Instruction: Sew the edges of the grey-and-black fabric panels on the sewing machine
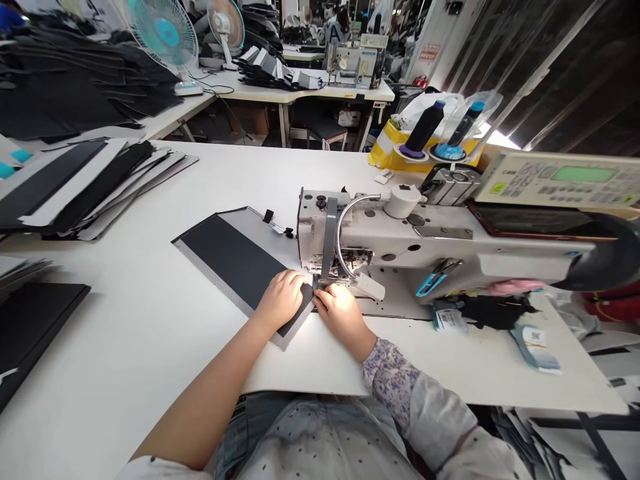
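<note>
Left hand [283, 298] and right hand [341, 312] on a black fabric panel [233, 259], frame centre.
The left hand presses down with nothing grasped. The right touches the panel's near corner; whether it pinches, I cannot tell. The sewing machine [400, 237] head hides the needle just behind. Farther off are panel stacks [75, 187] at left, thread cones [425, 127] upper right and a fan [163, 33] upper left.

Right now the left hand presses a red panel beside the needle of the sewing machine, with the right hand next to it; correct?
No. The panel is black with a grey border, not red, as the head view shows. The left hand does press it beside the needle of the sewing machine, with the right hand next to it.
</note>
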Demonstrator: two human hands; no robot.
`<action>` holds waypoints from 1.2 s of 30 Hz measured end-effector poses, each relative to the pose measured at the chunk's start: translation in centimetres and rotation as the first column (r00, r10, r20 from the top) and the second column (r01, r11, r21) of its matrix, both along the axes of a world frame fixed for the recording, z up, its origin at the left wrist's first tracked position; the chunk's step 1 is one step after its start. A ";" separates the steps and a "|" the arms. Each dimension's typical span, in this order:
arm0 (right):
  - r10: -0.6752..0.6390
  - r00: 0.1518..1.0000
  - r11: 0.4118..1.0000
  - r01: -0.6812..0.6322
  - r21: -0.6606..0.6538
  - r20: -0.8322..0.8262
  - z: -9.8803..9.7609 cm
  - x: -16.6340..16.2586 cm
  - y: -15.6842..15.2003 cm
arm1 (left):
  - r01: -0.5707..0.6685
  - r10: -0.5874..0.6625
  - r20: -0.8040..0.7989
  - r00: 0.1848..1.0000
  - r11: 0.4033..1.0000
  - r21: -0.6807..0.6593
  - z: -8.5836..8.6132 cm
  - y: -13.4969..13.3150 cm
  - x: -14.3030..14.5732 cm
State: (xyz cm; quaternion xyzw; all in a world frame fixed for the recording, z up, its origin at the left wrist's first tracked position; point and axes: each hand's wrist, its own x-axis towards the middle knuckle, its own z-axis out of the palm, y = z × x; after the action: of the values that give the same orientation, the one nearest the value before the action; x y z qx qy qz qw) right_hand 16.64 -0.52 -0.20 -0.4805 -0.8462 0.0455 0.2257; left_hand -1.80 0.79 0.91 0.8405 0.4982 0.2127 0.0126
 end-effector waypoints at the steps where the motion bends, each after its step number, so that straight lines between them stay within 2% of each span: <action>1: -0.011 1.000 1.000 0.011 -0.005 0.003 0.0 -0.1 0.3 | -0.003 0.003 -0.003 1.000 1.000 0.011 -0.2 0.4 -0.1; 9: -0.112 0.994 0.993 0.111 -0.031 0.000 -1.4 -0.7 1.3 | -0.038 0.042 -0.090 0.995 0.998 0.045 -1.0 3.2 -0.1; 17: -0.091 0.995 0.995 0.090 -0.035 -0.037 -1.1 -0.5 1.4 | -0.088 0.094 -0.113 0.989 0.995 0.054 -0.9 3.3 0.4; 22: -0.122 0.985 0.992 0.116 -0.056 -0.120 -1.3 -0.4 1.5 | -0.239 0.246 -0.107 0.963 0.968 0.070 -0.7 3.6 0.8; 24: -0.148 0.982 0.988 0.141 -0.070 -0.120 -1.3 -0.5 1.7 | -0.257 0.262 -0.113 0.958 0.965 0.058 -0.5 3.6 0.7; 27: -0.197 0.977 0.977 0.189 -0.100 -0.081 -0.8 -0.8 1.9 | -0.226 0.231 -0.132 0.964 0.973 0.049 -0.2 2.9 0.3; 32: -0.278 0.960 0.949 0.281 -0.143 0.039 -0.3 -1.8 2.1 | -0.234 0.243 -0.115 0.963 0.969 0.085 -0.2 -0.4 0.1; 36: -0.273 0.958 0.959 0.277 -0.050 0.084 -0.8 -2.3 1.9 | -0.086 0.091 -0.128 0.988 0.995 0.048 -0.2 -1.5 1.1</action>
State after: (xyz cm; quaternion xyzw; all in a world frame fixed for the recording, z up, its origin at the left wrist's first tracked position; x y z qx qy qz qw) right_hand 14.35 1.40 -1.04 -0.6016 -0.7774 0.0212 0.1824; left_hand -0.75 -0.76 0.75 0.8296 0.5303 0.1682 -0.0471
